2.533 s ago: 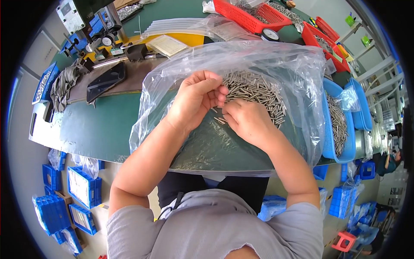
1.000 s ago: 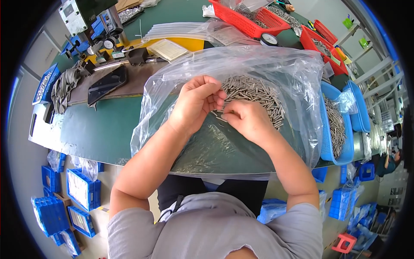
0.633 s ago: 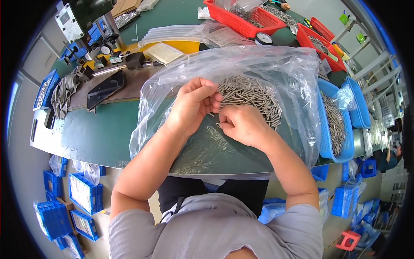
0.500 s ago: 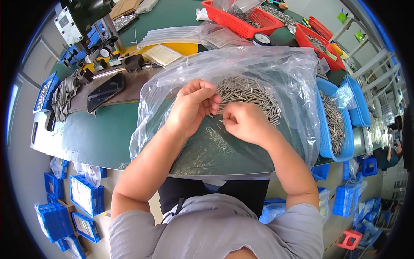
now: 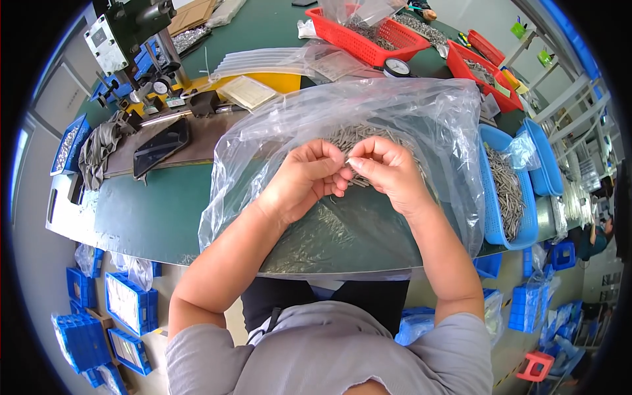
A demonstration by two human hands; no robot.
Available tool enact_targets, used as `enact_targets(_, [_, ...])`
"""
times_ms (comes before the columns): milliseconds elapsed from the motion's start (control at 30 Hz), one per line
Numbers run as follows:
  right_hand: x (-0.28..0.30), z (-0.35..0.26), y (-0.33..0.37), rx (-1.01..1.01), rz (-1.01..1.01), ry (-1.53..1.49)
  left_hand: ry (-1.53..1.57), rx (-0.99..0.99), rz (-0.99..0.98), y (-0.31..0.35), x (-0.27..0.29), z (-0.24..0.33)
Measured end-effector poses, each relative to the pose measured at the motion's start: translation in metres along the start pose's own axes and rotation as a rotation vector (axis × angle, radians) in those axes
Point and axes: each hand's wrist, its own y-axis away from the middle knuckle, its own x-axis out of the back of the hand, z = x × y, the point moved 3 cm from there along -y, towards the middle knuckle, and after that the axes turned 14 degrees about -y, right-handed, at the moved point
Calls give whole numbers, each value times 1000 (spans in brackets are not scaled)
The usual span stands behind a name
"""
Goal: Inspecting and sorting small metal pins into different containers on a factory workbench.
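Both forearms rise from beyond the near edge of the green counter (image 5: 148, 220) and slant inward, elbows bent and set wide, so that the hands meet well in from that edge. The left hand (image 5: 309, 176) is turned with its thumb uppermost and its palm toward the other hand; its thumb and forefinger come together at the tips, and the remaining fingers curl loosely beneath. Whether that grip encloses anything is hidden from this side. The right hand (image 5: 394, 174) bends in to meet it, knuckles outward, its thumb and forefinger pinching a small metal piece (image 5: 347, 160) right beside the left fingertips. The piece is mostly covered by the fingers.

Under and behind the hands is a heap of slim metal pins (image 5: 347, 136), spread on a clear plastic bag (image 5: 289, 117). The bag lies over the middle of the counter and reaches its near edge. Toward the counter's right edge stands a blue basket (image 5: 531, 227) holding similar pins; at the far edge is a red basket (image 5: 368, 47) of metal parts, with a round dial gauge (image 5: 397, 66) just in front.
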Motion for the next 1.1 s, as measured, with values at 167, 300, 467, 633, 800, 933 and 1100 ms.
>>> enact_targets(167, [5,6,-5,-145,-35,-29,-48,-22,7,-1,4,-1])
enact_targets(300, [3,-3,-3,-75,-14,5,-87,-3,18,-7,0,-1])
enact_targets(467, [13,7,-5,-5,-108,-52,-132,-3,68,-7,-8,-1])
enact_targets(633, [17,-20,-1,226,93,165,-118,-52,89,-2,3,-4])
enact_targets(800, [29,-108,51,538,380,638,-95,-80,72,-3,-1,-2])
enact_targets(933, [78,-151,77,651,766,1023,-114,-80,82,-2,-1,0])
enact_targets(1100, [152,-156,105,261,906,1496,-116,-68,94,2,-4,2])
